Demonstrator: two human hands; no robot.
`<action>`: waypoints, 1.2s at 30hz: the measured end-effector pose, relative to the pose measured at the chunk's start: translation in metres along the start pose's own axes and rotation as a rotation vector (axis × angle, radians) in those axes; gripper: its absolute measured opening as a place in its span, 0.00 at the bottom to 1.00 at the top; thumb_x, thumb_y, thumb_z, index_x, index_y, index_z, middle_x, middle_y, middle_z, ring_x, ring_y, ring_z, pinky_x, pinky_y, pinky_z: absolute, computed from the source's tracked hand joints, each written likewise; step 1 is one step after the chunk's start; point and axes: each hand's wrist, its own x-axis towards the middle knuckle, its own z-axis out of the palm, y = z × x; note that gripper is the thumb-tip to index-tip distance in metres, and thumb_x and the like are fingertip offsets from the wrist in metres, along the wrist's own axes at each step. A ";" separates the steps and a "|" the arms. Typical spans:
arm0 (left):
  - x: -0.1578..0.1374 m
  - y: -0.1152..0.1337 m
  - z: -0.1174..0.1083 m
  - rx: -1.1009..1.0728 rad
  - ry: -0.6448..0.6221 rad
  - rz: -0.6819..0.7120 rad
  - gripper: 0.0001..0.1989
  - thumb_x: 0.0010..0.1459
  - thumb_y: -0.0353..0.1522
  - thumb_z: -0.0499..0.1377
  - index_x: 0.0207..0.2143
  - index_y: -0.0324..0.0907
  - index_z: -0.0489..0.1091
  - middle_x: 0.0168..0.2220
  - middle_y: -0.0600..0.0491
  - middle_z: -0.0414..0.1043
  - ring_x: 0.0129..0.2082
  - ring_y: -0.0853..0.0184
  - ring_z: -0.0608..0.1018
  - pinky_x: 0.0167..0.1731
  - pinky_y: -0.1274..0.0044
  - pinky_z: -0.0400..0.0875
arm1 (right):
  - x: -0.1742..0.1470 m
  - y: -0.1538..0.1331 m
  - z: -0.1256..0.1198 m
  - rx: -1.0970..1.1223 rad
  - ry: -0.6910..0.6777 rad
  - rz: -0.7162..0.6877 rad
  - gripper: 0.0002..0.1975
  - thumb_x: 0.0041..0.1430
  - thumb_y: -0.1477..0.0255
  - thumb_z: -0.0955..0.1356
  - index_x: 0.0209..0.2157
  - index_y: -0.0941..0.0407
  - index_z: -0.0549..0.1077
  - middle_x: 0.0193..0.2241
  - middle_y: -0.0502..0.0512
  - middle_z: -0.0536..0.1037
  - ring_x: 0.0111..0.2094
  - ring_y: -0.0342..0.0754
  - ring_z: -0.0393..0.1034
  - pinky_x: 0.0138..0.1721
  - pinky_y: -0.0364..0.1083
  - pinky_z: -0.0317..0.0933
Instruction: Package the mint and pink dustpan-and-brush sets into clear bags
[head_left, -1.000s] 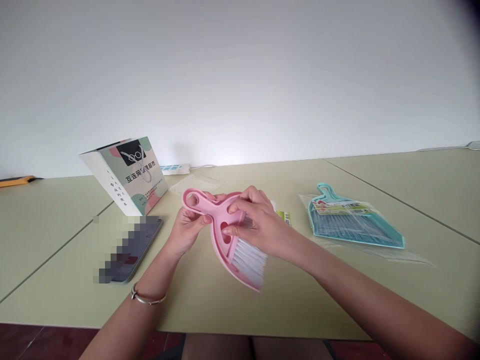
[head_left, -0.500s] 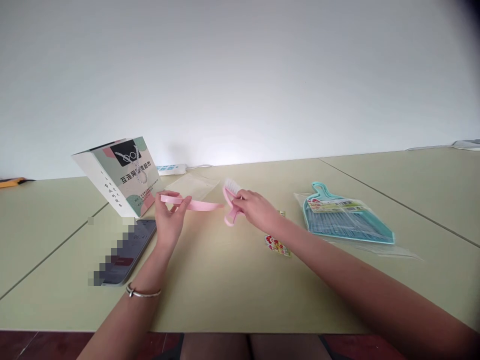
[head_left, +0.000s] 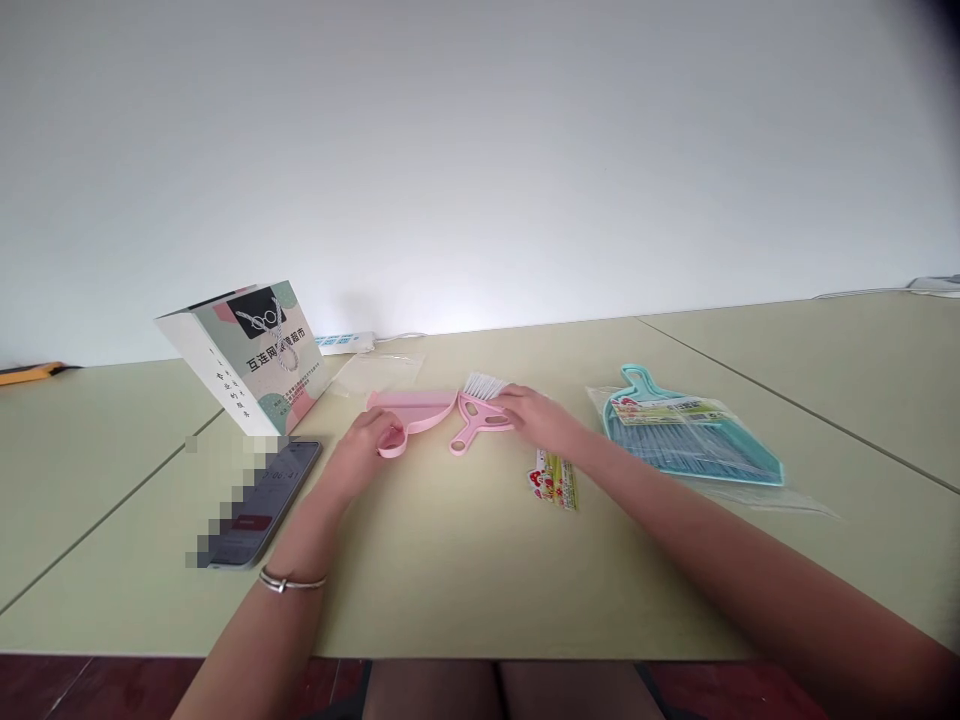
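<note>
A pink dustpan (head_left: 424,412) rests on the table, its handle toward me. My left hand (head_left: 366,448) is closed on it beside the looped handle. Just to its right lies a small pink brush (head_left: 475,420) with white bristles pointing away, its edge against or very near the dustpan. My right hand (head_left: 534,414) grips the brush's right end between thumb and fingers; that end is partly hidden. Below my right wrist lies a printed card label (head_left: 553,484) with red and yellow pictures.
On the right lies a teal dustpan and brush set (head_left: 686,440) in clear plastic. A paper gift bag (head_left: 259,350) stands at the left, with a phone (head_left: 266,505) before it. Behind are a clear plastic wrapper (head_left: 379,372) and a power strip (head_left: 346,343).
The dustpan and brush have come down from the air onto the table. Both were tilted on edge and now lie flat. My right hand moved slightly right, uncovering more of the label.
</note>
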 end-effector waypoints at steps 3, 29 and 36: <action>-0.001 0.003 0.003 0.113 -0.115 -0.003 0.17 0.47 0.18 0.47 0.36 0.42 0.66 0.40 0.48 0.68 0.43 0.62 0.70 0.41 0.71 0.65 | -0.009 0.025 -0.051 -0.185 -0.070 0.064 0.10 0.54 0.73 0.62 0.35 0.53 0.74 0.38 0.57 0.75 0.41 0.53 0.69 0.44 0.54 0.61; 0.015 0.056 0.002 -0.528 0.288 -0.211 0.17 0.58 0.41 0.51 0.47 0.44 0.64 0.47 0.47 0.67 0.41 0.62 0.75 0.37 0.70 0.72 | -0.010 0.006 -0.126 0.077 0.015 0.610 0.13 0.49 0.58 0.65 0.28 0.53 0.66 0.26 0.52 0.74 0.28 0.47 0.67 0.31 0.47 0.58; 0.024 0.072 0.018 -1.093 -0.086 -0.356 0.28 0.48 0.40 0.63 0.52 0.48 0.61 0.37 0.54 0.75 0.36 0.67 0.77 0.35 0.77 0.70 | 0.009 -0.058 -0.062 0.146 -0.129 0.341 0.13 0.54 0.58 0.63 0.30 0.54 0.66 0.32 0.54 0.73 0.35 0.50 0.69 0.36 0.50 0.62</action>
